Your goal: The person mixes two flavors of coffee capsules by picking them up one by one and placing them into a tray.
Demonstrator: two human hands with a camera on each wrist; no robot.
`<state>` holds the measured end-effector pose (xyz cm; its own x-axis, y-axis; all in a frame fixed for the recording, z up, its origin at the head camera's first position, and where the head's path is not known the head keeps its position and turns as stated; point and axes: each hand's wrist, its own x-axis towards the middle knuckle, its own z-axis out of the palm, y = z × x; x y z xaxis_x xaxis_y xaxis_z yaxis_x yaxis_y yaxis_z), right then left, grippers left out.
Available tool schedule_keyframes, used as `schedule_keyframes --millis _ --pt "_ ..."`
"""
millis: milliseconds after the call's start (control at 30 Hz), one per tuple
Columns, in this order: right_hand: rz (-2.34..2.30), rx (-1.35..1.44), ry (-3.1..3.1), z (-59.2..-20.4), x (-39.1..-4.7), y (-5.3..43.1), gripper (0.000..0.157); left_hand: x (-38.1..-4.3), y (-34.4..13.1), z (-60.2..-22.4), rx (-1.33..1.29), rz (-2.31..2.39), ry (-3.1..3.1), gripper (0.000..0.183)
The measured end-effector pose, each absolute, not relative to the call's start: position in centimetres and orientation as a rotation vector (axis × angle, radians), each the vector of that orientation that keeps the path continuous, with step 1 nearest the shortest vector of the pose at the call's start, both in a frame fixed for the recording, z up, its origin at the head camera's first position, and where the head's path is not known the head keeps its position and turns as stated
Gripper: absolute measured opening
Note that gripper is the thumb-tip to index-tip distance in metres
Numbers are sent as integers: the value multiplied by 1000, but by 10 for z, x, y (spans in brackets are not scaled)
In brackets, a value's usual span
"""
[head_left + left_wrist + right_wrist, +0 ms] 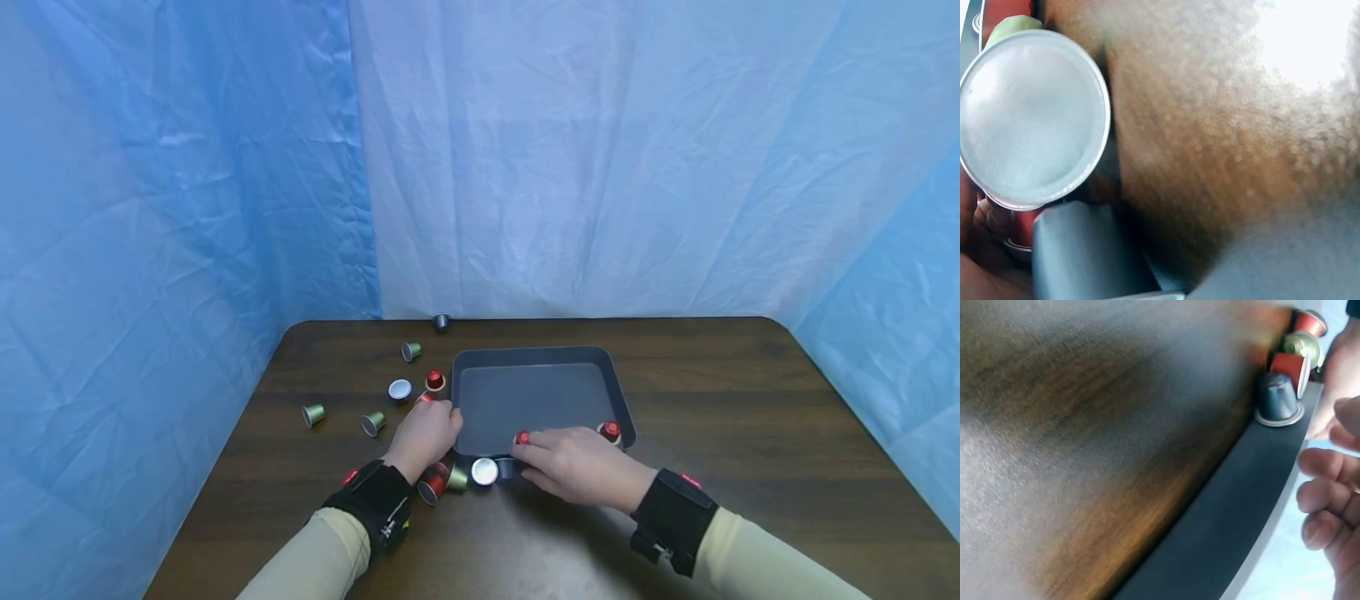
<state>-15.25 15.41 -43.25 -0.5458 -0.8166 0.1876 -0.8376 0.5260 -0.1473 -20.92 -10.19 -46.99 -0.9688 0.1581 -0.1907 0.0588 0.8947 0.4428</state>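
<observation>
Left of the tray, my left hand [429, 433] grips a red coffee capsule [424, 397], mostly hidden under its fingers. My right hand [566, 462] is over the near edge of the dark grey baking tray [543, 353]. At its fingertips another red capsule [522, 437] peeks out; whether the fingers pinch it is hidden. In the right wrist view its fingers [1320, 495] are bent. A further red capsule [611, 431] stands at the tray's near right corner. By the near rim are a white-lidded capsule [484, 472] and a dark capsule [1277, 400].
Green capsules [313, 414] and a white-topped one [400, 389] lie left of the tray. One red capsule [435, 380] stands against the tray's left side. Red [432, 485] and green ones [458, 477] lie near my left wrist. A dark capsule [441, 322] is at the table's far edge.
</observation>
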Motion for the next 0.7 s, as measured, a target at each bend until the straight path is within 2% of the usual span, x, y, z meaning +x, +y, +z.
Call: schedule_keyframes --millis 233,700 --pt "345 1449 -2723 -435 -148 154 38 -210 -102 -471 162 658 2835 29" --pt "345 1414 -2882 -442 -145 152 52 -209 -102 -470 161 658 2831 29"
